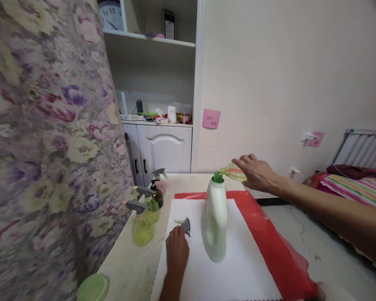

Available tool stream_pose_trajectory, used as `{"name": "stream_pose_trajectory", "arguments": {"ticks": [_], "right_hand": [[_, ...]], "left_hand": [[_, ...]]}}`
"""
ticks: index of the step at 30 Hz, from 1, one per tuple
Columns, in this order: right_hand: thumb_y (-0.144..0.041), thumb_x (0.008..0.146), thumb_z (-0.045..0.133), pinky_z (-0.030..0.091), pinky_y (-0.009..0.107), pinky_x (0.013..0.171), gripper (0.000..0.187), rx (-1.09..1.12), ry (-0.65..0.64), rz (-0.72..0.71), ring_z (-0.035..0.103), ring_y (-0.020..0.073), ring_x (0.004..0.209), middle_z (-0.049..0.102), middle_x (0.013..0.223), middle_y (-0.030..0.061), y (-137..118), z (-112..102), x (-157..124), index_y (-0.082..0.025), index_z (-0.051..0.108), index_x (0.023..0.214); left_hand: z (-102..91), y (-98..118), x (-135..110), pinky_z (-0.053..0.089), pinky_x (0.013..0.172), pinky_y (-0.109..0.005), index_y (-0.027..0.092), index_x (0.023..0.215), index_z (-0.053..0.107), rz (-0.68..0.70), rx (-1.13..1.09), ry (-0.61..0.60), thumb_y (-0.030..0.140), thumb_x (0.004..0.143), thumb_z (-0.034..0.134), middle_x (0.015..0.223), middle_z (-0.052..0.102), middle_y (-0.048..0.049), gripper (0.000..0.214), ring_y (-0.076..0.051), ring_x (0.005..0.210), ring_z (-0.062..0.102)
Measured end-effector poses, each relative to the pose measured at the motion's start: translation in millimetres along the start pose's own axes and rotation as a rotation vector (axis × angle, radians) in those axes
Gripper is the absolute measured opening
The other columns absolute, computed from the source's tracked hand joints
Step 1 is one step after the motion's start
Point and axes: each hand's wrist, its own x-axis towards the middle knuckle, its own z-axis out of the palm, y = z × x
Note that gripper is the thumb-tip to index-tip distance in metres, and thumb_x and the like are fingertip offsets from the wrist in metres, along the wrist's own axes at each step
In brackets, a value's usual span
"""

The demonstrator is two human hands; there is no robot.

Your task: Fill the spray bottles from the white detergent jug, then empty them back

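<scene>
My right hand (pixel 255 170) is wrapped round a clear bottle of yellowish liquid (pixel 232 171). The bottle lies tipped almost level, its neck at the green spout (pixel 218 177) in the mouth of a pale green jug (pixel 217 225). The jug stands upright on a white sheet (pixel 241 251). Left of it, my left hand (pixel 177 246) is low over the sheet, fingers curled on a grey spray trigger head (pixel 187 226). A thin pale tube (pixel 155 246) sticks out to the left of that hand. Whether liquid is flowing cannot be seen.
Spray bottles (pixel 143 229) and a dark pump bottle (pixel 157 194) line the table's left side. A green lid (pixel 93 287) lies at the near left corner. Red sheeting (pixel 269 242) reaches the right edge. A floral curtain (pixel 56 146) hangs close on the left.
</scene>
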Motion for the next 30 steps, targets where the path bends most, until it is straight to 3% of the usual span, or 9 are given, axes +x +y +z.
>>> {"name": "stream_pose_trajectory", "arguments": {"ticks": [30], "right_hand": [[-0.016, 0.068, 0.061, 0.042, 0.03, 0.06, 0.068, -0.056, 0.028, -0.014, 0.046, 0.0314, 0.108, 0.056, 0.12, 0.0126, 3.4, -0.1, 1.2, -0.025, 0.038, 0.132]], "left_hand": [[-2.6, 0.7, 0.4, 0.04, 0.083, -0.034, 0.016, 0.118, 0.059, -0.001, -0.017, -0.019, 0.001, 0.081, 0.047, 0.108, 0.06, -0.0084, 0.041, -0.022, 0.1, 0.055]]}}
